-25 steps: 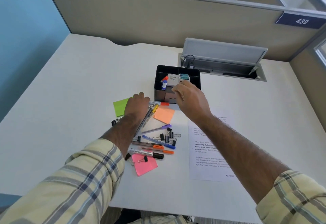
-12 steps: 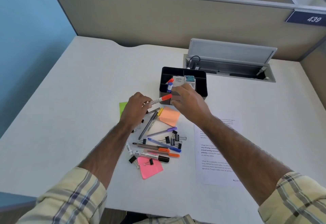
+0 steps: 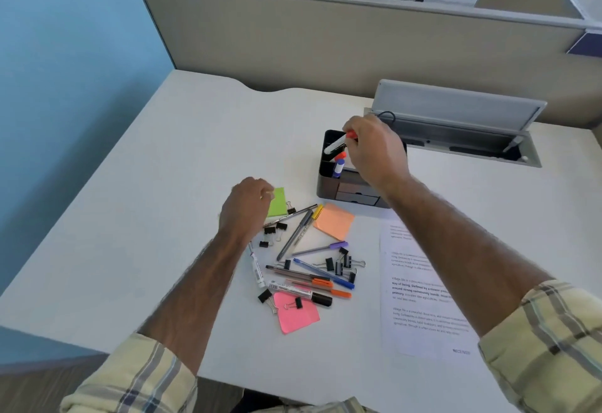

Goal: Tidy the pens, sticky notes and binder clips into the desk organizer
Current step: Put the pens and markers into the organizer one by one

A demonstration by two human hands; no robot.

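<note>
My right hand [image 3: 374, 149] grips a white marker with a red cap [image 3: 337, 144] over the left compartment of the black desk organizer [image 3: 329, 181], which holds a blue-and-orange glue stick [image 3: 338, 163]. My left hand [image 3: 249, 206] hovers with fingers curled at the left of the pile, over a green sticky pad [image 3: 277, 202], and holds nothing that I can see. Several pens [image 3: 294, 233] and black binder clips [image 3: 342, 264] lie scattered on the desk with an orange sticky pad [image 3: 335, 221] and a pink sticky pad [image 3: 296, 315].
A printed paper sheet [image 3: 423, 289] lies right of the pile. Behind the organizer an open cable hatch [image 3: 456, 129] is set into the white desk [image 3: 146, 217]. A grey partition [image 3: 325, 38] closes the back; the desk's left edge borders a blue wall.
The red-capped marker passed from my left hand to my right, which lifted it over the organizer. My left hand dropped back toward the green pad. The camera view shifted.
</note>
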